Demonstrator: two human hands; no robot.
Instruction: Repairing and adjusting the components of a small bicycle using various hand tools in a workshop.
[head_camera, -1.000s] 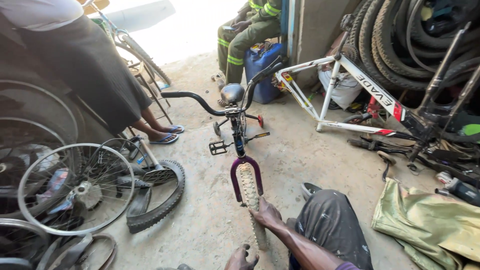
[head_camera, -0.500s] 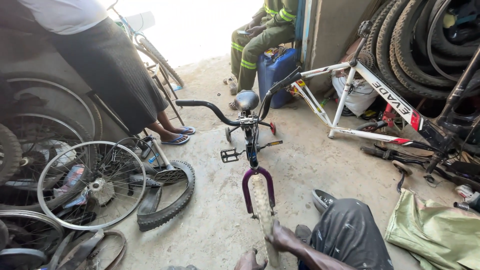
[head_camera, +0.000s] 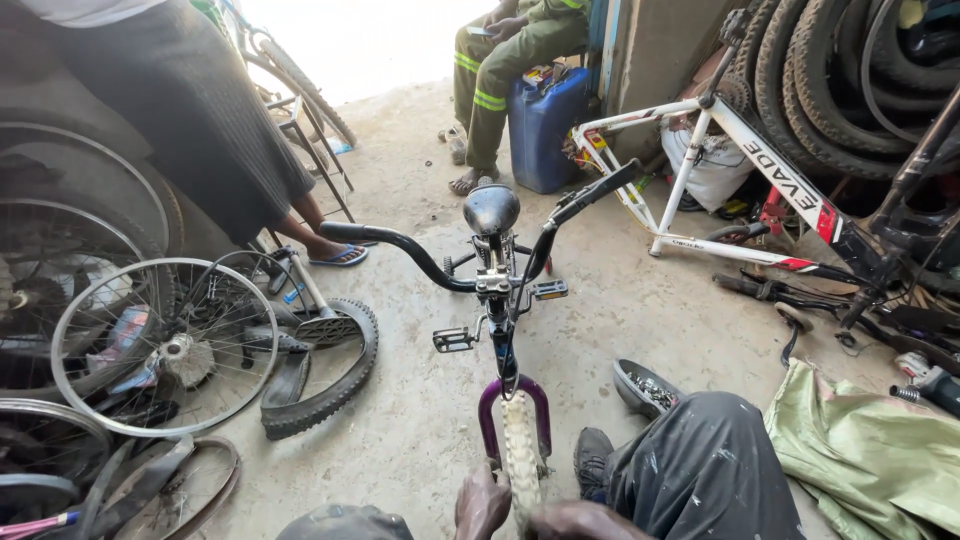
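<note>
Doorway glare blown out far beyond the left hand (head_camera: 483, 503); shaded interior, soft shadows, wide-angle edge bending, sharp.

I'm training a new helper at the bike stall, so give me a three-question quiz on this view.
1. True or false: both hands, left hand and right hand, are at the small bike's front tyre.
2. What colour is the fork around that tyre? A) purple B) yellow C) white
3. Which side of the picture holds the loose spoked wheel?

Key: 1 true. 2 A. 3 the left side, beside a loose tyre; the white bike frame lies on the right.
</note>
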